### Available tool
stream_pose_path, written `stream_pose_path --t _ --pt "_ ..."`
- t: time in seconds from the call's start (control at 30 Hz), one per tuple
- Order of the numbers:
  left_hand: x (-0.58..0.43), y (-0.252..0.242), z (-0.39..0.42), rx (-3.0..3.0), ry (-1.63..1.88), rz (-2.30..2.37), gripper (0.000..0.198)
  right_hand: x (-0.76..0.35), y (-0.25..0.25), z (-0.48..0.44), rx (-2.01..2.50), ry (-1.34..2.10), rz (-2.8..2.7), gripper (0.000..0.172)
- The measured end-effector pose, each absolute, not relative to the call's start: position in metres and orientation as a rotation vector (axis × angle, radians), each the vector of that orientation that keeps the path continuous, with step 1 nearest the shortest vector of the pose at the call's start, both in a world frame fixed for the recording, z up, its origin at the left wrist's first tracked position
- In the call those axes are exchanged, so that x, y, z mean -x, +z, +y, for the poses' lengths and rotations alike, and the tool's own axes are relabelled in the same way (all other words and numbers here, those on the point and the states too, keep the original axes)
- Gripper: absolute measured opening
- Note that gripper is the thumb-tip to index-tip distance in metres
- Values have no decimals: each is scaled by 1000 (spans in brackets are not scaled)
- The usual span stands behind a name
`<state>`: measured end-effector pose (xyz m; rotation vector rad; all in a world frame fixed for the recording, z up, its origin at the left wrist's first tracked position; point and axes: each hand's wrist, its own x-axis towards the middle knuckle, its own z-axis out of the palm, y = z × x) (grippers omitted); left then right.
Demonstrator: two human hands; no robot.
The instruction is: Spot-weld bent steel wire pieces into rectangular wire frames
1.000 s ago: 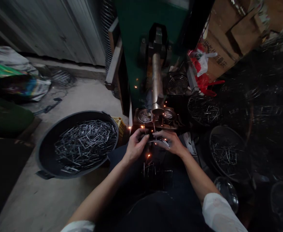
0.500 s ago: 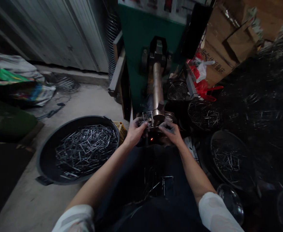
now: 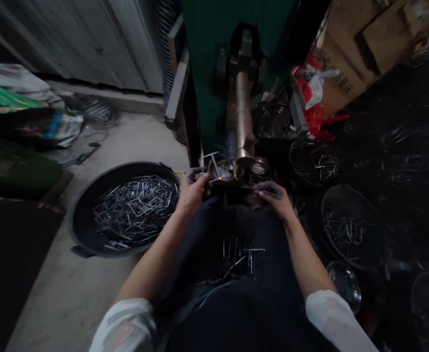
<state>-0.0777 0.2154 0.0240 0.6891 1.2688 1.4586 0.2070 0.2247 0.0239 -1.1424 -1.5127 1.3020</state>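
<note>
My left hand (image 3: 191, 189) is closed on a bent wire piece (image 3: 211, 161) and holds it beside the copper electrode arm (image 3: 244, 122) of the green welding machine (image 3: 214, 73). A small glowing spot shows at the jig (image 3: 224, 172) below the electrode tip. My right hand (image 3: 276, 196) rests just right of the jig with its fingers curled on thin wire pieces that I can barely make out. Several loose wire pieces (image 3: 242, 256) lie on my dark lap.
A large black tub (image 3: 90, 215) full of bent wire pieces stands on the concrete floor at left. Dark baskets of wire (image 3: 348, 227) crowd the right. A small fan (image 3: 275, 122), red plastic bags (image 3: 311, 105) and cardboard boxes (image 3: 350, 63) sit behind.
Sparks flew a second ago with both hands in front of the electrode. My hands have since moved apart, the left one out to the left with a wire piece. The sparks have died to one glow.
</note>
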Motion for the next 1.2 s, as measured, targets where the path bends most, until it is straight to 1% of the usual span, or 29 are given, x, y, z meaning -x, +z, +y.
stream_pose_path --t 0.1,0.2,0.27,0.3,0.37,0.43,0.47,0.53,0.57,0.6,0.63,0.7,0.8,0.87,0.93,1.0,1.1,1.2 --pt "137 0 186 -575 1559 1526 32 -245 6 191 1283 1428 -1347 36" --pt "191 -20 155 -451 1550 1721 20 -274 -13 161 1434 1475 -1229 46" --pt "204 -26 139 -401 1507 1825 21 -283 -21 149 1502 1431 -1200 50" --pt "201 -27 132 -482 1475 1890 25 -283 -24 146 1523 1387 -1189 51" --pt "177 -26 125 -853 1366 1972 32 -280 -26 145 1542 1295 -1178 50" --pt "133 -23 123 -1377 1139 1882 25 -272 -24 148 1546 1249 -1195 49" --pt "107 -21 124 -1507 1042 1777 21 -269 -23 150 1544 1245 -1209 48" --pt "56 -20 128 -1967 585 1523 11 -264 -21 152 1541 1251 -1229 47" --pt "33 -20 131 -2139 370 1438 11 -262 -21 152 1543 1247 -1234 47" --pt "14 -20 133 -2258 177 1373 18 -262 -21 152 1545 1237 -1238 47" --pt "-1 -19 135 -2325 51 1333 23 -262 -21 151 1546 1223 -1243 46" --pt "-14 -14 135 -2383 -63 1298 29 -265 -23 149 1547 1189 -1252 46" --pt "-1 0 127 -2391 -36 1317 27 -269 -24 146 1524 1186 -1270 44" --pt "21 10 121 -2315 39 1418 22 -268 -21 145 1500 1202 -1266 42" --pt "43 14 117 -2121 201 1543 14 -261 -15 143 1448 1224 -1256 39" --pt "55 12 116 -1843 465 1579 12 -248 -7 140 1340 1247 -1305 33" --pt "51 3 116 -1354 853 1470 23 -220 5 135 1112 1232 -1600 29" --pt "32 0 114 -997 1014 1359 36 -196 9 134 956 1110 -1915 35"
